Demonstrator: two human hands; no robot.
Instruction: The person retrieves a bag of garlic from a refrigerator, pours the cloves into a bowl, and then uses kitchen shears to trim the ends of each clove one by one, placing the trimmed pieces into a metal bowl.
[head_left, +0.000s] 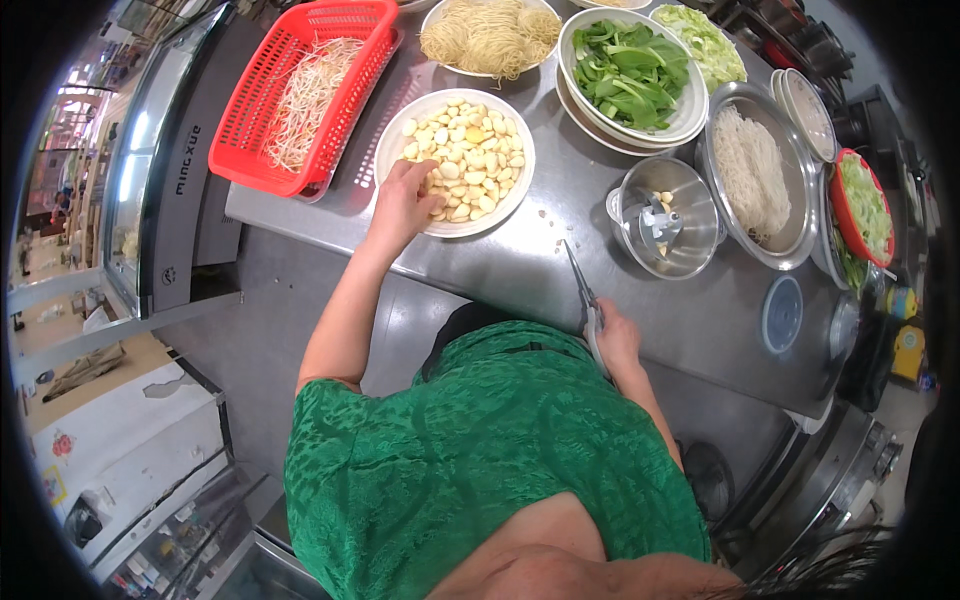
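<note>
My left hand (405, 201) rests over the left rim of a white bowl, its fingertips among peeled garlic cloves (472, 161); whether it grips a clove is hard to see. My right hand (616, 337) holds scissors (589, 307) by the handles at the table's front edge, blades pointing away from me. Several small trimmed bits (559, 223) lie near the blade tips. To the right of them stands a steel food-processor bowl (628, 251) with a blade hub (661, 222) and a few cloves inside.
A red basket of bean sprouts (247, 127) stands at the left. Behind are a bowl of dry noodles (491, 37) and a bowl of leafy greens (630, 71). At the right are a steel basin of rice vermicelli (750, 176), a red basket of chopped lettuce (862, 206) and a round lid (782, 313).
</note>
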